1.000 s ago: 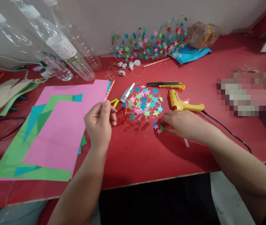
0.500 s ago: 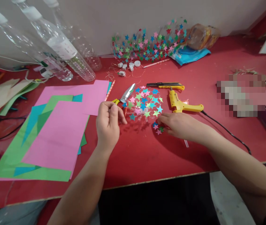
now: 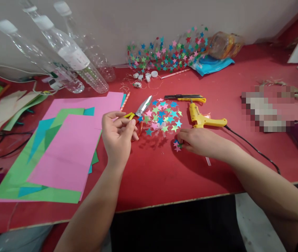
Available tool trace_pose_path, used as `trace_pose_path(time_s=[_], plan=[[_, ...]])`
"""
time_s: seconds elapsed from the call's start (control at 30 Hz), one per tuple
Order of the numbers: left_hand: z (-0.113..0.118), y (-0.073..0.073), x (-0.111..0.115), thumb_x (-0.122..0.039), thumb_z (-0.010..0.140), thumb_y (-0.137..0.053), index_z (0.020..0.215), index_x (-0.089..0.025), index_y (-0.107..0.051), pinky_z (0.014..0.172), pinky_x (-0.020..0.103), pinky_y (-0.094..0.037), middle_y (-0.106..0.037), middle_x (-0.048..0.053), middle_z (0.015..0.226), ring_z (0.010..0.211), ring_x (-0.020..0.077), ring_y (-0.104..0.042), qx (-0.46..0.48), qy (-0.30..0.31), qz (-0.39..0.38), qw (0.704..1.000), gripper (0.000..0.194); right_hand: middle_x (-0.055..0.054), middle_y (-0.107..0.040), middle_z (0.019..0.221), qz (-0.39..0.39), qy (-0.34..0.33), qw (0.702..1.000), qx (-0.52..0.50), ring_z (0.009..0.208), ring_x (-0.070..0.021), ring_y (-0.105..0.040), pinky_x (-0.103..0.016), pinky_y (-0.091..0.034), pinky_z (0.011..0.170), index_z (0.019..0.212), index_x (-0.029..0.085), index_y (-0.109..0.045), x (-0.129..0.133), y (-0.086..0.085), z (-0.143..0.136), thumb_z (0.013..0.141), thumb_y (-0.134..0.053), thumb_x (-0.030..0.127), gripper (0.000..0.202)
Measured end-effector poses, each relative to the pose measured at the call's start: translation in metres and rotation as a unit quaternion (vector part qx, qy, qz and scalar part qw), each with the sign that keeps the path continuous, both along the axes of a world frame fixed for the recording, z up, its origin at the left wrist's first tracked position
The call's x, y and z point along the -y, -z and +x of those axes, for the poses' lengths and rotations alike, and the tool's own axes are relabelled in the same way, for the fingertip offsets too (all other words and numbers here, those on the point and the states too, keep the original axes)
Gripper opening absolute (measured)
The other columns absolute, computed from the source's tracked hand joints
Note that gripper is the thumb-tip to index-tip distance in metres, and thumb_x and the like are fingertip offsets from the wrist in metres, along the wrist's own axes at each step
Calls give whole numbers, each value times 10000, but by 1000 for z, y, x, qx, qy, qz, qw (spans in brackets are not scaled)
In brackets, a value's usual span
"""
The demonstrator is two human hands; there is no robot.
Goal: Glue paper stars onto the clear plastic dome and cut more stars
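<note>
My left hand (image 3: 118, 136) is raised over the handles of the scissors (image 3: 144, 106), its fingers loosely curled and apart, with nothing visible in them. Between my hands sits a clear plastic piece (image 3: 161, 117) covered in pink, blue and green stars. My right hand (image 3: 200, 141) reaches down to a small pile of loose paper stars (image 3: 177, 146), its fingertips pressed together at the pile; whether they grip a star is hidden. Just beyond that hand lies a yellow glue gun (image 3: 203, 120), and behind it a yellow cutter knife (image 3: 187, 97).
Pink, green and blue paper sheets (image 3: 62, 150) cover the left side. Clear bottles (image 3: 77, 59) stand at the back left. A star-covered bottle (image 3: 167, 54) lies along the wall beside a blue packet (image 3: 212, 64). The glue gun's black cord (image 3: 256, 148) runs right.
The fingers of my left hand have spread from a closer curl and the hand has shifted slightly left. My right hand remains at the star pile, its fingertips drawn in slightly.
</note>
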State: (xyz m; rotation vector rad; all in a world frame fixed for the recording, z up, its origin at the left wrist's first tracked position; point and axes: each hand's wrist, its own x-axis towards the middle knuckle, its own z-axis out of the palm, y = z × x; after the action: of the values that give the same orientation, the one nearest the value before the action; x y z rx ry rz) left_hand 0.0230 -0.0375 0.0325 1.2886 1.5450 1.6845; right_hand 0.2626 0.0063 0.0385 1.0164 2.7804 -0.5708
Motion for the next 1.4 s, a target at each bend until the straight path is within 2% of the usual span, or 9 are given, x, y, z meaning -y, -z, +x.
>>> trace_pose_path(time_s=[0.17,0.47,0.73,0.83,0.9,1.03,1.13,1.27,1.4], plan=[[2,-2,4,-220,861,-609,873,-218,-539,399,193,-416,-585,-68,599,403,63,-528,-32,5,-10,999,71,-65,-659,941,-18,19,1000,2,740,-167,-594,-273,-320,616,906,156,-602,0,-5,1,815,-521,89,139],[5,-2,7,-194,867,-609,871,-218,-566,381,184,-414,-596,-61,594,412,64,-533,-25,14,3,1000,49,-49,-646,888,-18,7,1000,-17,703,-155,-561,-274,-291,603,860,171,-587,-2,2,4,807,-505,86,129],[13,-5,17,-202,889,-609,896,-217,-587,405,180,-439,-594,-58,616,437,61,-549,-55,44,35,997,28,-15,-579,761,-30,9,999,-29,618,-122,-463,-259,-259,569,755,192,-486,0,-9,5,761,-468,44,149],[14,-4,23,-183,897,-592,911,-199,-608,440,178,-460,-600,-48,639,461,59,-564,-95,83,43,991,27,16,-571,695,-59,35,994,-83,587,-107,-463,-239,-290,559,762,197,-505,-1,-20,11,762,-479,41,158],[15,-4,26,-170,892,-591,918,-191,-624,475,186,-477,-617,-37,673,479,59,-566,-123,115,52,984,47,20,-620,737,-86,38,984,-155,619,-102,-519,-223,-342,578,816,198,-562,0,-28,14,788,-503,54,157],[19,-11,31,-126,866,-591,848,-180,-645,525,190,-476,-641,-20,684,528,68,-566,-208,199,82,954,78,3,-684,813,-115,34,941,-317,716,-108,-606,-220,-442,653,865,188,-630,9,-39,11,868,-574,128,82],[23,-17,31,-138,868,-593,787,-164,-634,526,184,-462,-636,-13,646,533,73,-560,-241,281,85,925,94,-8,-679,837,-104,29,913,-394,776,-115,-627,-233,-489,708,857,176,-625,18,-36,1,877,-596,115,71],[29,-18,31,-202,858,-633,726,-158,-608,492,182,-438,-597,-22,595,494,69,-525,-204,341,10,918,141,-36,-655,872,-53,-19,891,-450,842,-122,-623,-249,-520,757,873,157,-611,26,-26,-11,904,-588,103,67],[30,-15,33,-219,867,-628,770,-179,-598,444,171,-437,-568,-52,595,444,58,-523,-41,352,-97,930,110,-62,-642,909,21,-48,876,-479,893,-117,-619,-242,-528,786,877,148,-603,28,-22,-16,928,-554,88,93]])
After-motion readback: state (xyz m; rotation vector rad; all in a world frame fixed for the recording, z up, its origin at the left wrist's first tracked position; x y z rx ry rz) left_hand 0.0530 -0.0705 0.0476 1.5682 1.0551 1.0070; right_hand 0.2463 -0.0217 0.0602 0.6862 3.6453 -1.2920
